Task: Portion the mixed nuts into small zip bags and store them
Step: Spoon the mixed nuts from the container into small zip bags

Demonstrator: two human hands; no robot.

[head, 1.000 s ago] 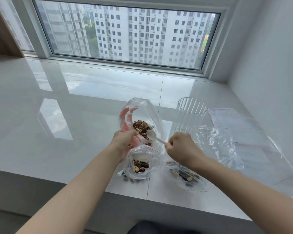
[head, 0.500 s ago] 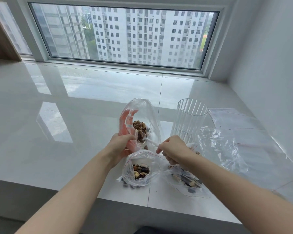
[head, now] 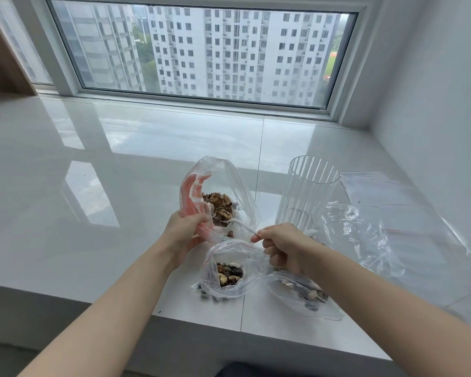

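A large clear bag with an orange-pink print holds the mixed nuts and lies open on the glossy white sill. My left hand grips its near left edge. My right hand pinches the handle of a small white plastic spoon, whose bowl is inside the large bag among the nuts. Just in front stands a small zip bag, open, with a few nuts at its bottom. Another small zip bag with nuts lies partly under my right forearm.
A tall ribbed clear cup stands right of the large bag. Crumpled clear plastic and flat spare zip bags lie further right, by the white wall. The sill's front edge is close below the bags. A window runs along the back.
The spoon went from hovering at the large bag's mouth down into the nuts. My right hand moved slightly forward and left with it. My left hand kept hold of the bag.
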